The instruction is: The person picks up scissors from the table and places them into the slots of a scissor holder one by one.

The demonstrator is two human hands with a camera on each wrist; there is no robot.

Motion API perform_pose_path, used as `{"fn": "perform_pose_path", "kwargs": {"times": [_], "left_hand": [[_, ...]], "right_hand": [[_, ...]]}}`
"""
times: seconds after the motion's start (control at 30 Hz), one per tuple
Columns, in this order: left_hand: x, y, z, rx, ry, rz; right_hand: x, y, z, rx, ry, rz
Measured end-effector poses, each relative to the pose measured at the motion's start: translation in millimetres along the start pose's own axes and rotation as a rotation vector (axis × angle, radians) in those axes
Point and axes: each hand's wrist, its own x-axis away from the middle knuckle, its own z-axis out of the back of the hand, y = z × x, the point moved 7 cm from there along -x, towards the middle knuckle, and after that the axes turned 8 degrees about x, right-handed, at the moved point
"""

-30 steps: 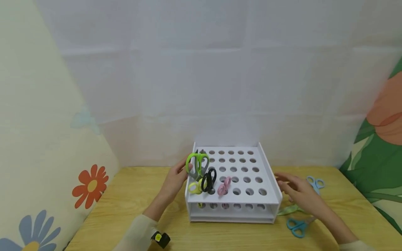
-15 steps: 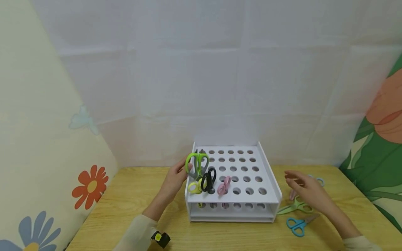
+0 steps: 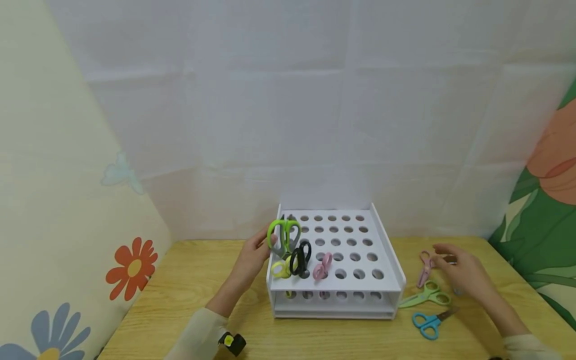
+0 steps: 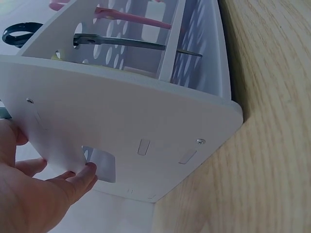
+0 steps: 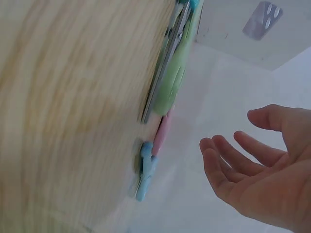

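Pale creased sheeting [image 3: 288, 100] backs the wood-grained worktop [image 3: 193, 280], with flower-printed panels [image 3: 132, 267] at either side; on the worktop, against the sheeting, stands a white rack [image 3: 350, 286], two tiers pierced with round holes between upright side walls; its front row carries, from the left, yellow scissors [image 3: 288, 267], black scissors [image 3: 298, 265] and pink scissors [image 3: 322, 266], handles up; lime-green scissors [image 3: 288, 237] stand just behind the yellow pair; the left wrist view shows a grey blade and a pink one passing down through the upper tier to the lower.

Left hand [image 3: 252, 260] grips the left side wall of the rack, fingertips on its outer face beside the rectangular cutout; right hand [image 3: 463, 272] hovers above the worktop, thumb held wide of its loosely bent fingers, over light blue scissors [image 5: 146, 167] that it mostly hides from the head view; near it lie smaller pink scissors [image 3: 425, 270], pale green scissors [image 3: 427, 296] with the tip near the rack, and bright blue scissors [image 3: 427, 324] nearest the front.
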Motion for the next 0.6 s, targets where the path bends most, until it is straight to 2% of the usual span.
{"fn": "perform_pose_path", "kwargs": {"times": [0.23,0.43,0.6], "left_hand": [[0.7,4.4,0.8,0.018,-0.011,-0.009],[-0.7,6.0,0.6,0.017,-0.018,-0.016],[-1.2,7.0,-0.7,0.010,-0.019,-0.018]], "right_hand": [[-1.7,14.9,7.8,0.050,-0.002,-0.046],[-2.8,30.9,10.4,0.123,-0.080,-0.091],[-2.3,43.1,5.8,0.184,-0.141,-0.058]]}}
